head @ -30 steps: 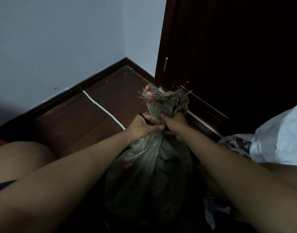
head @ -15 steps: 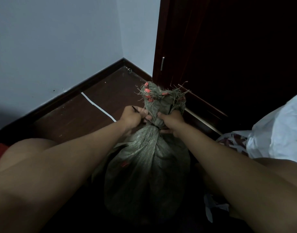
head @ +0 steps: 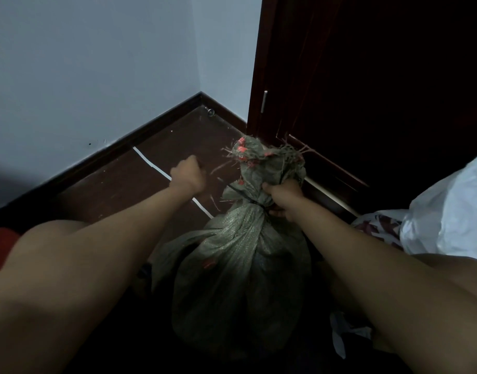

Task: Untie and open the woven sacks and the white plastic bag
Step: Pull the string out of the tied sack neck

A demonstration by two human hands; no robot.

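Woven sack (head: 240,260) neck is being gripped by the right hand (head: 281,195). Left hand (head: 187,175), fisted, has pulled away, possibly drawing the tie (head: 249,199) loose.

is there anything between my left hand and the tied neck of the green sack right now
Nothing visible. The left hand is off to the left of the woven sack, with only bare floor showing in the gap to its tied neck. The right hand grips that neck from the other side.

Sack (head: 237,268): coarse woven plastic, matt grey-green, frayed at top. Bag (head: 453,211): smooth white plastic, slight sheen. Floor (head: 118,190): dark polished wood. Wall (head: 83,63): matt paint.
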